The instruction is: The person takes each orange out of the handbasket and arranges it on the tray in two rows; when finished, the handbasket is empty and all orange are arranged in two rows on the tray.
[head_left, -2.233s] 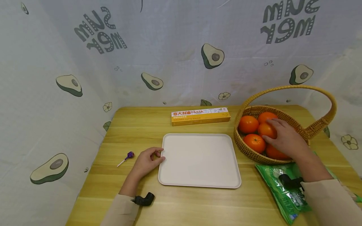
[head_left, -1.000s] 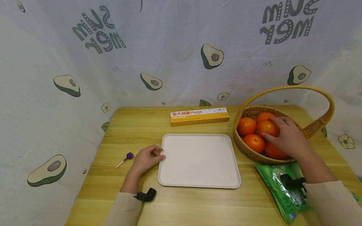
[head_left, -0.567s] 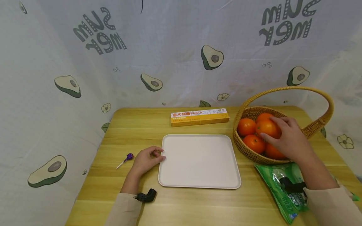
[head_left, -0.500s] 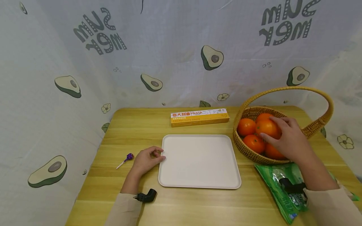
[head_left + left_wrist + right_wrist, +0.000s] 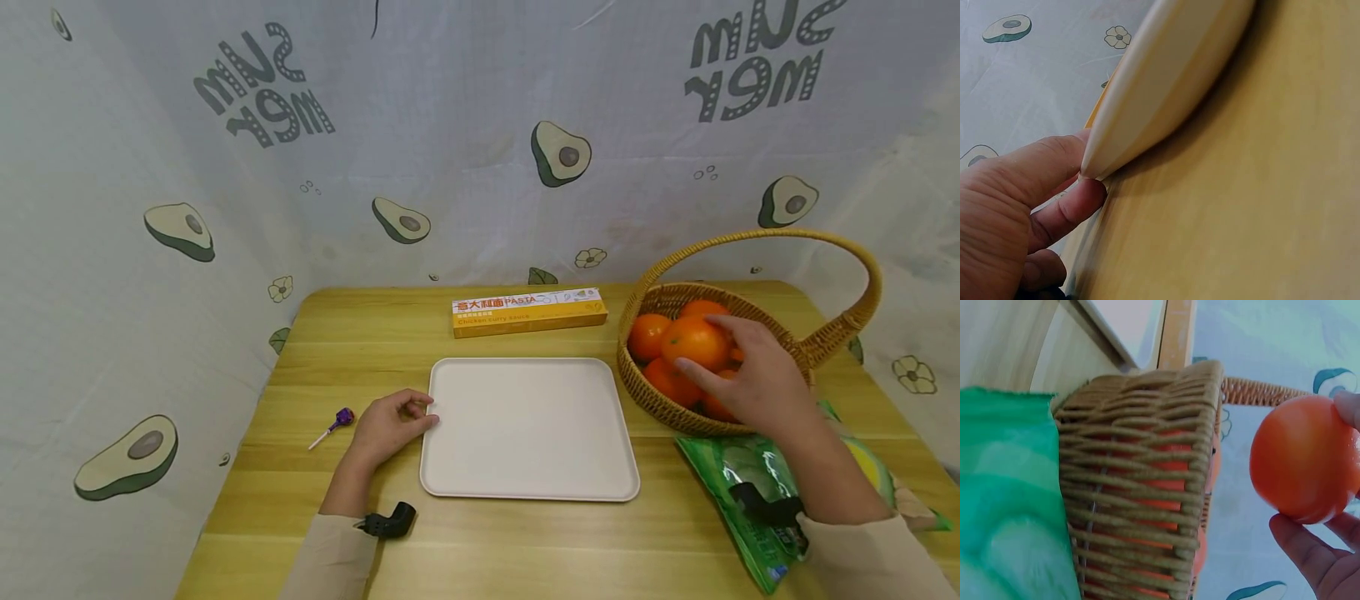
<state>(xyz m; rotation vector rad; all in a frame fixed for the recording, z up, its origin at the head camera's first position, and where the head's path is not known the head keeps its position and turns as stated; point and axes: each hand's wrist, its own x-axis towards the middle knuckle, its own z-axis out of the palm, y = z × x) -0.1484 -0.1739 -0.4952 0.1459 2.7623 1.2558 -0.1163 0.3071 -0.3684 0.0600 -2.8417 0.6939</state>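
Note:
An orange (image 5: 696,342) is held in the fingers of my right hand (image 5: 765,379), lifted over the other oranges in the wicker basket (image 5: 651,402). In the right wrist view this orange (image 5: 1300,459) hangs beyond the basket's rim, with thumb and fingers on opposite sides of it. Several oranges sit below, partly hidden by the hand and the wicker. My left hand (image 5: 388,429) pinches the left edge of a white rectangular tray (image 5: 528,429). The left wrist view has thumb and finger right at the tray's rim (image 5: 1094,153).
A yellow pasta box (image 5: 529,317) lies behind the tray. A purple-wrapped lollipop (image 5: 343,417) rests left of my left hand. A green plastic bag (image 5: 742,471) lies in front of the basket, under my right forearm. The basket's tall handle (image 5: 772,233) arches over the oranges.
My right hand has taken hold of an orange in the basket and raised it, shifting slightly left. The left hand has stayed at the tray's edge.

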